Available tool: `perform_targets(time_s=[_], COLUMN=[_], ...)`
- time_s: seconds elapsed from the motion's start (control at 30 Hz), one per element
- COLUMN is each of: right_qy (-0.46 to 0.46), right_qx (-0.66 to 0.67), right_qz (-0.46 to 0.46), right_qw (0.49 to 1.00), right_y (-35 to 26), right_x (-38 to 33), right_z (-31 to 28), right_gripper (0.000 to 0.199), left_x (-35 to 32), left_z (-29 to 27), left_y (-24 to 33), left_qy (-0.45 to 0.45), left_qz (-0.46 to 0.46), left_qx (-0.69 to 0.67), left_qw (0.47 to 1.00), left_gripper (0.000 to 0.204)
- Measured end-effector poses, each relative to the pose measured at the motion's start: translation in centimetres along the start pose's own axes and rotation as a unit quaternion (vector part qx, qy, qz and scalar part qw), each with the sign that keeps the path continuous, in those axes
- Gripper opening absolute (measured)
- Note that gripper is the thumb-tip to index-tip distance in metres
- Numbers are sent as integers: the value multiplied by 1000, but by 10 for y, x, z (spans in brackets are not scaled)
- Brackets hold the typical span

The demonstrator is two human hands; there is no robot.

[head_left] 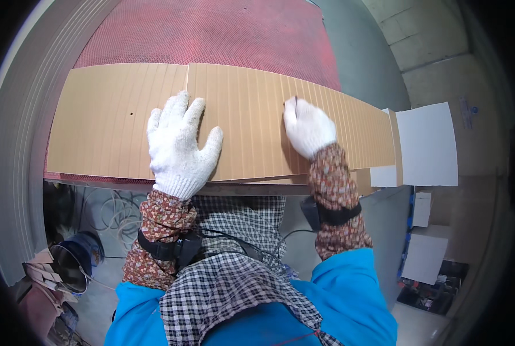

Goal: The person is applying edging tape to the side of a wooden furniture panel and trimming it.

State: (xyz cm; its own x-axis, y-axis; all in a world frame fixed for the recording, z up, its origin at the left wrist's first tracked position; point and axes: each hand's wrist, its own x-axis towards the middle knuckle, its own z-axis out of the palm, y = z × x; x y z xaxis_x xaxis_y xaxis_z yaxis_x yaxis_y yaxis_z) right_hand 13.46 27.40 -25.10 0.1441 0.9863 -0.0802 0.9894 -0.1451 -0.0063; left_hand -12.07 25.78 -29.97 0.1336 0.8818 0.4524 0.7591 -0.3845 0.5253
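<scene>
A long brown cardboard sheet (246, 124) with evenly spaced crease lines lies across the table in front of me. A seam near its left third divides it, perhaps where two pieces meet or overlap. My left hand (179, 147), in a white knit glove, rests flat on the cardboard just below that seam, fingers spread. Further right, my right hand (310, 127), gloved alike, is curled closed over the cardboard, and its shadow falls beside it. A small dark spot shows at its thumb; whatever the fingers hold, if anything, is hidden.
Red mesh matting (211, 34) covers the table behind the cardboard. White panels (427, 144) stand at the right end. At lower left are a dark bucket (76, 259) and coiled cable (116, 210) on the floor. A grey ribbed frame (15, 144) borders the left.
</scene>
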Motion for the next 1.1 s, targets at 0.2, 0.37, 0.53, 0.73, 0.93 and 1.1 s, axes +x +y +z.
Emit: perform_targets(time_s=[0.2,0.37,0.53,0.73,0.93,1.1], right_qy=[74,54,74,52,19,2], right_qx=[-120,49,80,63,16,59], right_qz=[-91,83,75,3,-26,-31], right_qw=[986,994,991,997,999,998], right_y=[4,-14,-17,-20,-16,-14], right_x=[-107,-159,-169,-161,-147,-134], right_z=[16,26,24,22,24,22], right_gripper=[22,27,27,25,24,23], left_x=[-4,-8,-10,-8,1,4], left_z=[5,4,4,9,12,19], left_y=[-1,-2,-1,-3,-6,-13], left_qy=[-12,-17,-21,-17,-22,-18], left_qz=[-8,-7,-4,-4,-5,-4], left_qx=[4,17,13,21,17,24], left_qw=[1000,1000,1000,1000,1000,1000], left_gripper=[55,56,57,58,58,57])
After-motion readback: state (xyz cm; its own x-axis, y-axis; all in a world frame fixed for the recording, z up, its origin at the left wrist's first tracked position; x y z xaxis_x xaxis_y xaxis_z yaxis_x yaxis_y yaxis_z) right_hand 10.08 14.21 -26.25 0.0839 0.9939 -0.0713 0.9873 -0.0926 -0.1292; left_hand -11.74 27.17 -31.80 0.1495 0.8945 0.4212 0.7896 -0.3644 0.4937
